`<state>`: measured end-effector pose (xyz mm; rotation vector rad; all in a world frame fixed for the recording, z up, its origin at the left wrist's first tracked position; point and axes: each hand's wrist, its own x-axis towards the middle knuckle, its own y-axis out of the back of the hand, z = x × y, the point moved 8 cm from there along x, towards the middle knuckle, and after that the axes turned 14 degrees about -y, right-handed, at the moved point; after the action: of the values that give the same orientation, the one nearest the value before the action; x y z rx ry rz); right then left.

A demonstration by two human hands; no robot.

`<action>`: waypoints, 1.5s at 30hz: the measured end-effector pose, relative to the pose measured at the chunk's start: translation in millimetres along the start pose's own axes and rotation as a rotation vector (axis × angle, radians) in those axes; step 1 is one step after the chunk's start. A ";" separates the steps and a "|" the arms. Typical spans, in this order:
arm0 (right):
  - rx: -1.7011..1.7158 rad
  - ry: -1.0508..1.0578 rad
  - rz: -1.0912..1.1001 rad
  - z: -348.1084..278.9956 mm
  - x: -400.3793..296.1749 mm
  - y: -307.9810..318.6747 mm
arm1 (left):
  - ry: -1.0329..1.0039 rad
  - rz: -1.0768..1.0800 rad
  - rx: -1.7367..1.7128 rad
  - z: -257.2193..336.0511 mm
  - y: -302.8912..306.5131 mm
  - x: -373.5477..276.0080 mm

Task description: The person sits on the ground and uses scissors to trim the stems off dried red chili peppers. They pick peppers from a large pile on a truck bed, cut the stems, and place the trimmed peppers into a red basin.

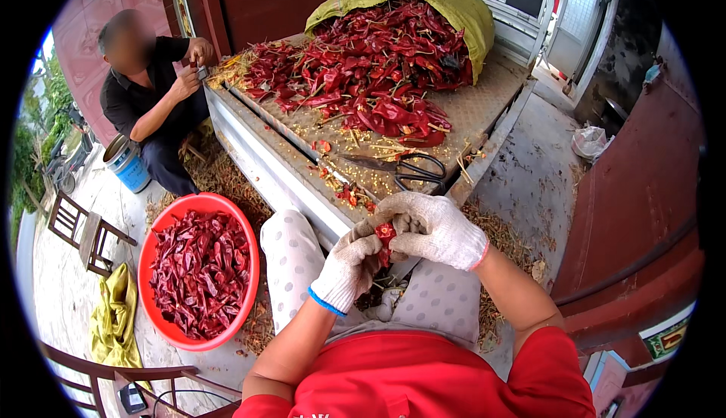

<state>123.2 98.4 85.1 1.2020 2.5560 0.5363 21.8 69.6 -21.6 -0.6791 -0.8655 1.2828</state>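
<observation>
My left hand (349, 262), in a white knit glove with a blue cuff, grips a dried red chili pepper (385, 235) above my lap. From the other side, my right hand (434, 229), in a similar glove, pinches the same pepper; its palm side looks stained. The gloves hide part of the pepper. Just beyond them lies a pair of black-handled scissors (420, 169) on a metal truck bed (471, 112). Farther back, a heap of dried red chilies (391, 61) spills from a yellow-green woven sack (482, 21).
A red plastic basin (255, 259) of chilies stands at my left. Beyond it another person (153, 83) sits at the bed's corner, holding something small. A bucket (127, 163), a wooden chair (91, 236) and a yellow sack (116, 319) are on the left. Stems and seeds litter the bed.
</observation>
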 end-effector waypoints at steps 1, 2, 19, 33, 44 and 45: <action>0.031 -0.024 0.007 7.3 1.7 5.9 | -0.021 0.000 -0.024 0.6 1.6 2.9; -0.009 -0.041 0.078 10.5 4.4 19.5 | -0.047 0.014 -0.041 3.9 5.2 1.3; -1.005 -0.174 0.644 52.0 98.9 142.4 | 0.027 0.052 0.156 -3.5 -3.2 -10.4; -0.704 0.384 0.606 -24.7 10.1 105.6 | 0.035 0.089 0.023 6.5 -8.1 -6.9; -0.755 0.571 0.309 -42.0 -27.5 8.6 | 0.154 0.171 -0.191 -6.0 -9.0 -3.7; -0.722 0.571 0.339 -42.4 -30.8 7.4 | 0.140 0.190 -0.210 -5.1 -9.8 -3.9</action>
<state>130.9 69.6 128.9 1.3036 2.1580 1.9108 31.0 64.3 -16.7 -1.0259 -0.8422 1.3052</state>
